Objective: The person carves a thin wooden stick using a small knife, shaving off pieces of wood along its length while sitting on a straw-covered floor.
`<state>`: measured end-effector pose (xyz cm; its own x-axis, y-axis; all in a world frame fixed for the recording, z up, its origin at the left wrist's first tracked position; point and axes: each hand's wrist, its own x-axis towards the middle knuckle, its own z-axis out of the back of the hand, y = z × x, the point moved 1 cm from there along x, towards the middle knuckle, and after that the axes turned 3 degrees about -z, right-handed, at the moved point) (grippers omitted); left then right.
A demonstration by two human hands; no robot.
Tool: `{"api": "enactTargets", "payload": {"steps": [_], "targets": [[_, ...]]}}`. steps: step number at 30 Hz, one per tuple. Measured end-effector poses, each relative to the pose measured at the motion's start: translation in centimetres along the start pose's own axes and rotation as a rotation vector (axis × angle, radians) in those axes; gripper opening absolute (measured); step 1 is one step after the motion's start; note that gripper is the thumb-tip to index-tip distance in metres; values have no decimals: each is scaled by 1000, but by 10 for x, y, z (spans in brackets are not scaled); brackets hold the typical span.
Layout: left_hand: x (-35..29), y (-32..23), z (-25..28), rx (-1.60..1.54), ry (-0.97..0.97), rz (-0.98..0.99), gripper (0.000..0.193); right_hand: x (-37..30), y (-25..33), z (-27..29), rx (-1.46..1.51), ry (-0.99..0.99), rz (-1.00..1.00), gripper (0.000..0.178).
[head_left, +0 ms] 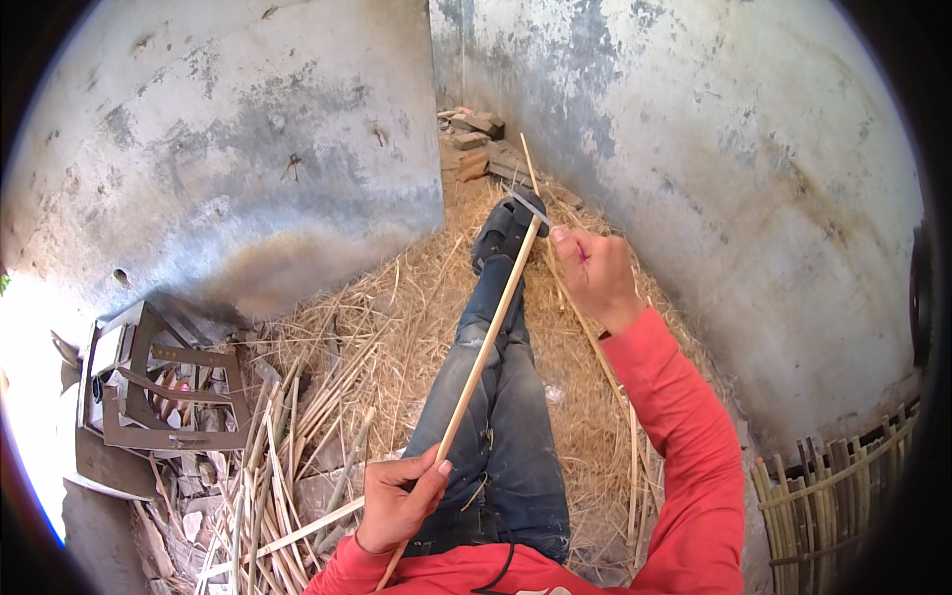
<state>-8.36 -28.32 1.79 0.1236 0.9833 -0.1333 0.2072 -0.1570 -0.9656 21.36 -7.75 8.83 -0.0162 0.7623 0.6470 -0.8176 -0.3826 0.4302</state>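
My left hand [400,499] grips the near end of a long pale bamboo strip [484,349] that runs up over my jeans-clad leg. My right hand [595,273] holds a knife with a pink handle, its metal blade [529,206] laid across the far end of the strip. A second thin bamboo stick [533,171] rises beyond the blade, and another runs down under my right forearm. My outstretched leg ends in a dark sandal [501,233]. Both arms wear red sleeves.
Straw and shavings [397,317] cover the ground between two stained concrete walls. A heap of split bamboo strips [273,466] lies at my left, beside a metal frame stand [164,382]. A woven bamboo panel [843,496] leans at the lower right. Bricks [476,144] sit in the far corner.
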Motion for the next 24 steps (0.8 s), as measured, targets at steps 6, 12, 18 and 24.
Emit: {"api": "enactTargets", "payload": {"steps": [6,12,18,24], "targets": [[-1,2,-2,27,-15,-8,26,-62,62,-12,-84,307,366,58],[-6,9,-4,245,0,-163,15,-8,6,8,-178,82,207,62],[-1,12,2,291,-26,-146,13,-40,24,-10,-131,259,369,61],[-6,-4,-1,278,22,-208,16,9,-56,41,-222,24,-149,61]]}}
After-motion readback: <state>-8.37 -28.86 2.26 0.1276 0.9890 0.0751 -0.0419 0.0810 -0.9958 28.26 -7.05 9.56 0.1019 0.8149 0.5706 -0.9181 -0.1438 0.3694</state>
